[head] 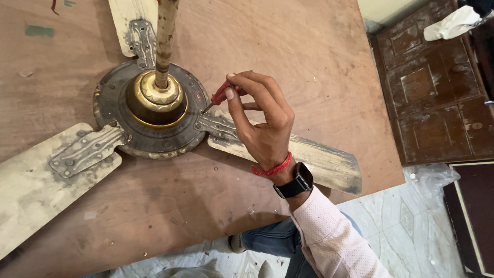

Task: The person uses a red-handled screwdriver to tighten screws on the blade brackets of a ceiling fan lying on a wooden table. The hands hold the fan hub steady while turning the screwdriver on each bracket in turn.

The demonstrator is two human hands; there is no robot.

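Brown plywood table (319,56) carries a dirty ceiling fan (149,108); a red-handled screwdriver (218,96) is pinched in the right hand (262,121) fingers, tip at a blade-bracket screw on the hub, so steady downward pressure while turning is likely needed; left hand unseen.

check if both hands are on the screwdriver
No, only the right hand holds the red screwdriver at the fan; no left hand shows.

I see no labels, signs or screens here; the only wrapping is a crumpled clear plastic bag (432,177) on the floor beside the bench (329,62).
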